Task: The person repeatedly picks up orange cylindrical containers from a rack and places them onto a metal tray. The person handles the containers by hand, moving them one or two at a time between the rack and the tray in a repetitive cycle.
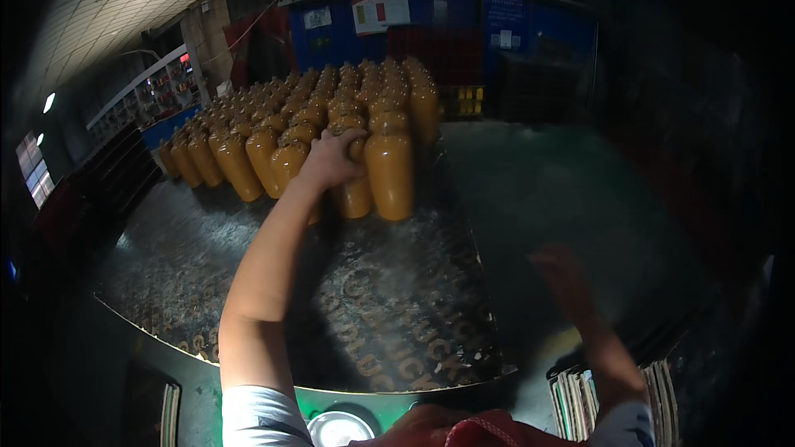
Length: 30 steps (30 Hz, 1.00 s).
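Many glossy amber-brown jars with narrow necks stand upright in close rows on the dark board tabletop (389,281). My left hand (333,159) reaches to the front row, its fingers wrapped round the upper part of a jar (354,199). Those fingers hide that jar's neck. Just right of it stands another jar (389,174), and a further jar (287,161) is to the left of my hand. My right hand (565,275) is off the tabletop's right side, over the floor. Motion smears its fingers, and I see no object in it.
Stacked thin boards (575,404) stand at the lower right, near my right forearm. A white round container (339,428) sits below the table's near edge. Dark stacked crates (116,170) are at the left. Behind the jars runs a blue wall panel (331,37) with papers on it.
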Available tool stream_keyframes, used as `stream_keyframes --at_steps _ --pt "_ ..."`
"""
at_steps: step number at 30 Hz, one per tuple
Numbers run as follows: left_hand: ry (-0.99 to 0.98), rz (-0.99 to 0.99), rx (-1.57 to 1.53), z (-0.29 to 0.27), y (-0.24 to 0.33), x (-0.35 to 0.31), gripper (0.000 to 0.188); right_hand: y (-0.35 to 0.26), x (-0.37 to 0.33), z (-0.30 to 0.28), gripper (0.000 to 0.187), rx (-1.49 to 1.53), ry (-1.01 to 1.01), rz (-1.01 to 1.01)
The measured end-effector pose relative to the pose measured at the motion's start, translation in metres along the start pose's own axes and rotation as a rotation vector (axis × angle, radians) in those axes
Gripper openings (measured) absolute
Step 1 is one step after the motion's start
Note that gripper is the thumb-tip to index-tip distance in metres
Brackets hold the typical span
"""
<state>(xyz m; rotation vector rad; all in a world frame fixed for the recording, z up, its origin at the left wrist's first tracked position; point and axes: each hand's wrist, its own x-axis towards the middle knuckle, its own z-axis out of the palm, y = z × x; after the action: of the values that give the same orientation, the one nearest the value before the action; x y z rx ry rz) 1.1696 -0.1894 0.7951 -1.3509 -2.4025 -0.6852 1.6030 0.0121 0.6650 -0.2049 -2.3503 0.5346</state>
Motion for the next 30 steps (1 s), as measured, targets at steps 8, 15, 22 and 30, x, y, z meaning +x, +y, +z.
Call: stream_keyframes --at_steps 8,15,22,30 --pt "0.194 0.059 0.033 -0.044 0.036 -0.089 0.069 -0.084 0.252 0.1 0.052 0.163 -0.035 -0.281" --pt "0.151 -0.072 -0.023 -0.121 0.063 -0.19 0.061 -0.093 0.288 0.12 0.048 -0.072 -0.197 -0.145" --pt "0.104 -0.136 0.014 -0.129 0.054 -0.232 0.061 -0.096 0.285 0.135 0.048 -0.09 -0.11 -0.119" --pt "0.362 -0.072 -0.073 -0.103 0.05 -0.251 0.055 -0.078 0.227 0.121 0.047 0.11 0.25 -0.312"
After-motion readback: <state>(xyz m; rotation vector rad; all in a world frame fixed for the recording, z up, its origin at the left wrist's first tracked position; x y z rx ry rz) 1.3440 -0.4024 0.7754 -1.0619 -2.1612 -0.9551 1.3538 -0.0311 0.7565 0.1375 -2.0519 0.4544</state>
